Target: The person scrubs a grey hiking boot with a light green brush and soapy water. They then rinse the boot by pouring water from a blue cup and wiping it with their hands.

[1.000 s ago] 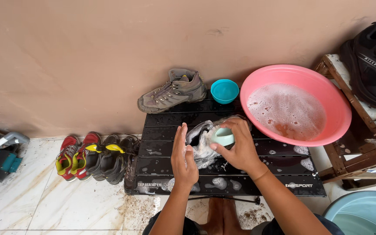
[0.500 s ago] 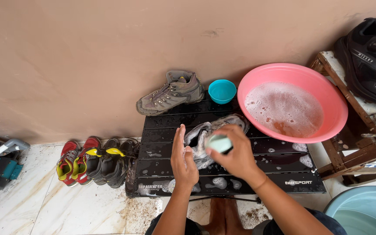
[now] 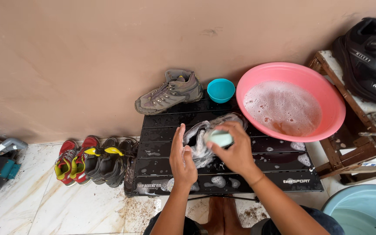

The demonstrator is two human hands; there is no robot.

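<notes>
A grey shoe (image 3: 205,135), soaked and soapy, lies near the middle of the black slatted surface (image 3: 257,172), closer to its far edge than its near one. The left hand (image 3: 182,159) stands edge-on against the shoe's left side, fingers straight and close together, steadying it rather than closing around it. The right hand (image 3: 236,150) comes over the shoe from the right, its grip closed on a pale green brush (image 3: 220,138) that presses on the shoe's upper. Patches of foam dot the slats near the front edge. At the far right corner a pink basin (image 3: 327,93) of sudsy water overhangs the surface's edge. A small teal bowl (image 3: 221,90) sits at the far edge just left of the basin, and a brown hiking boot (image 3: 169,92) rests at the far left corner against the wall.
</notes>
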